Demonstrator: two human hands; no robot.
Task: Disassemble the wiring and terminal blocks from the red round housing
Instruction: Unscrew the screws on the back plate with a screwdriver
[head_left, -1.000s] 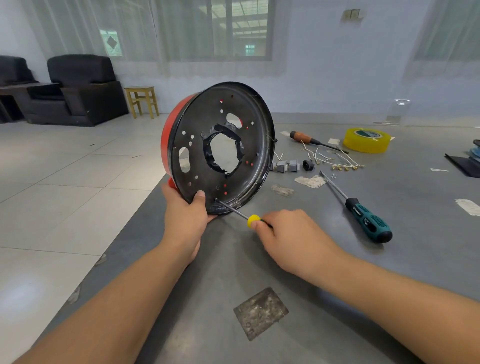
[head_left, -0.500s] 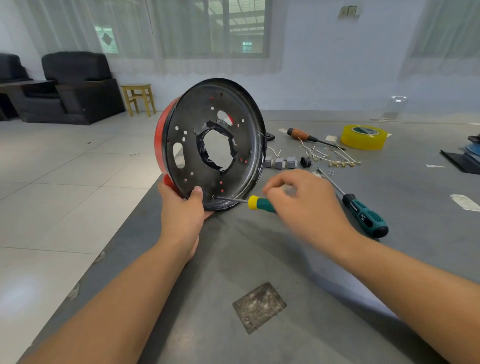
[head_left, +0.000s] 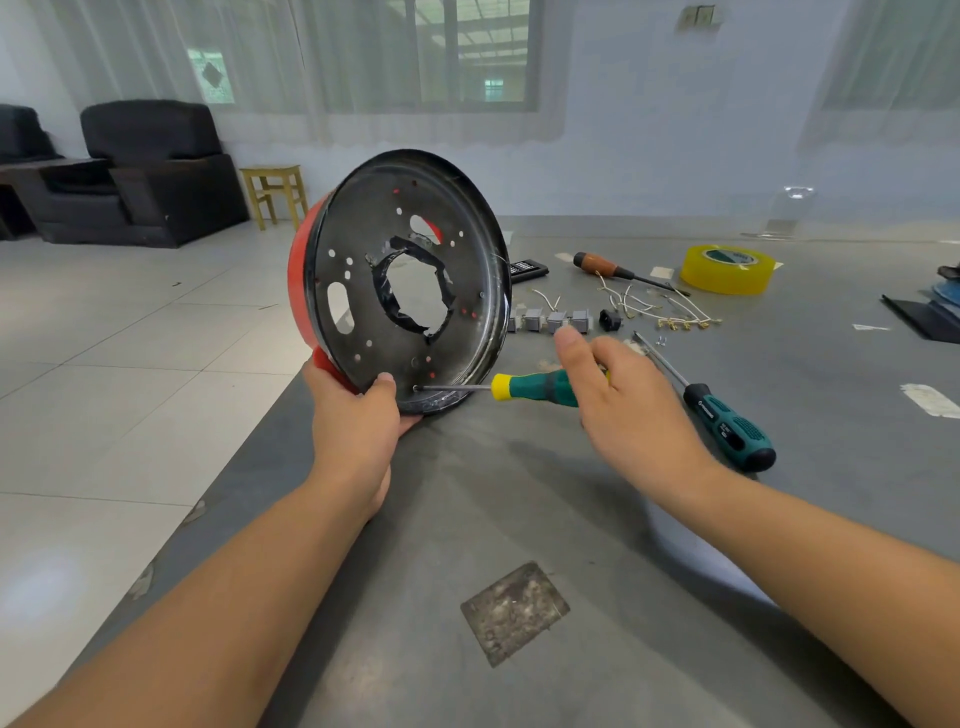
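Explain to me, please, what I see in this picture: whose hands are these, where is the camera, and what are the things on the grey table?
The camera sits on a person's head and looks down at their own two hands. The left hand holds a red round housing on its edge on the grey table. The right hand holds a small green screwdriver, its tip at a hole near the housing's lower rim. Behind lie grey terminal blocks, loose wires, a larger green screwdriver, an orange-handled screwdriver and yellow tape.
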